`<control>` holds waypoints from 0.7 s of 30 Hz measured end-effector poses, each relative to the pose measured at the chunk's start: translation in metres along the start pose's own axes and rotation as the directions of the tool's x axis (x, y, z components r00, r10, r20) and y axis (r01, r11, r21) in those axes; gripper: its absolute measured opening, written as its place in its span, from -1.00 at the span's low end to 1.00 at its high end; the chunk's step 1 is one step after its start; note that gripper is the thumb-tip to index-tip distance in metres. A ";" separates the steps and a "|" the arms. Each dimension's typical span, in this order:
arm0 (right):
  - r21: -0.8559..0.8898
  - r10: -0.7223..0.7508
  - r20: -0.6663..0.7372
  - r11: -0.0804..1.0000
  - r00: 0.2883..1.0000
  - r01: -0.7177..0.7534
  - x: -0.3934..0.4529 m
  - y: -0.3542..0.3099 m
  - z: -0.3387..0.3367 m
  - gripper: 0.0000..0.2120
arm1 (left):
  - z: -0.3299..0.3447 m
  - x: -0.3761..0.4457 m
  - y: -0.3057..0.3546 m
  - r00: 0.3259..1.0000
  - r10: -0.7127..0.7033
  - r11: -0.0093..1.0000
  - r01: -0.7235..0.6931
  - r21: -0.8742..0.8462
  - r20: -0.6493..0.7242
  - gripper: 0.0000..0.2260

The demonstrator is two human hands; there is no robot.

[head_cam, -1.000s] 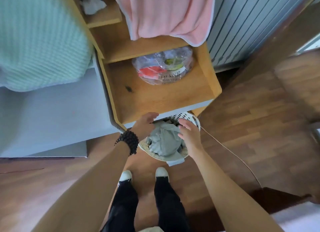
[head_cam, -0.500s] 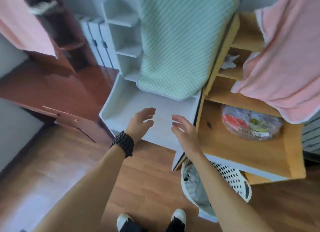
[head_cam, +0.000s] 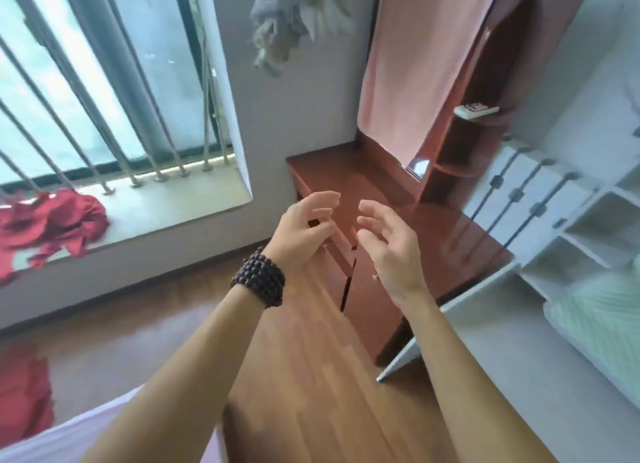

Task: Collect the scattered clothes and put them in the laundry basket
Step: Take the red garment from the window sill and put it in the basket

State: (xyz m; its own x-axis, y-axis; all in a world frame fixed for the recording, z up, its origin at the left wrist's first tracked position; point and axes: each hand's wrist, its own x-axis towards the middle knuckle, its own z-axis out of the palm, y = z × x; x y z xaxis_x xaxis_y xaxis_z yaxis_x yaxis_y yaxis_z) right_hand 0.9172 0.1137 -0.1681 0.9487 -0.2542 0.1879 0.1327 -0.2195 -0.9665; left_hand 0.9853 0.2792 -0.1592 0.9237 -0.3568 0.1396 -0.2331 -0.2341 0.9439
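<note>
Hovering empty, left hand (head_cam: pixel 304 230) and right hand (head_cam: pixel 388 241) hang loosely curled over bare floor (head_cam: pixel 311 376) beside the desk (head_cam: pixel 367 178) edge; red clothes (head_cam: pixel 48 227) lie on the sill (head_cam: pixel 173 199).

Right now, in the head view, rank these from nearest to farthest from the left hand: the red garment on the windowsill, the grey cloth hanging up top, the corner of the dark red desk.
1. Desk corner, just right of the left hand.
2. Grey cloth, high above.
3. Red garment, far left on the sill.

Glossy reddish wood desk (head_cam: pixel 349 171), matt wood plank floor (head_cam: pixel 311 376), crumpled red cloth (head_cam: pixel 52 220), metal window bars (head_cam: pixel 62 92).
</note>
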 end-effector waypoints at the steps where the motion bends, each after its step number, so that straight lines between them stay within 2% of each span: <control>1: 0.025 -0.007 0.045 1.000 0.999 0.006 0.011 -0.005 0.026 -0.60 | -0.027 -0.001 -0.008 0.999 -0.007 1.000 0.007 0.009 -0.052 -0.58; 6: 0.092 -0.021 0.263 0.996 0.965 -0.003 0.051 -0.015 0.135 -0.59 | -0.128 -0.010 -0.048 0.955 -0.094 0.996 0.087 -0.038 -0.280 -0.62; 9: 0.099 -0.035 0.374 0.995 0.927 -0.002 0.079 -0.021 0.198 -0.59 | -0.184 -0.013 -0.068 0.922 -0.127 0.992 0.123 -0.035 -0.367 -0.61; 13: 0.119 -0.087 0.524 0.993 0.847 0.029 0.129 -0.023 0.289 -0.61 | -0.261 0.004 -0.098 0.846 -0.155 0.986 0.161 -0.033 -0.511 -0.60; 21: 0.197 -0.145 0.684 0.980 0.715 0.011 0.233 -0.026 0.457 -0.61 | -0.399 0.054 -0.151 0.670 -0.236 0.960 0.272 -0.064 -0.704 -0.62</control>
State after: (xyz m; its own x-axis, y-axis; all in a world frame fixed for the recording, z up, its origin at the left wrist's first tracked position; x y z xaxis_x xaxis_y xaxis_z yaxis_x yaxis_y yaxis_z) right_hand 1.2661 0.4907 -0.1791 0.8552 0.4945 0.1552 0.1966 -0.0325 -0.9799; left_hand 1.1920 0.6559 -0.1751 0.8877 0.4533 0.0812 0.0467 -0.2640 0.9634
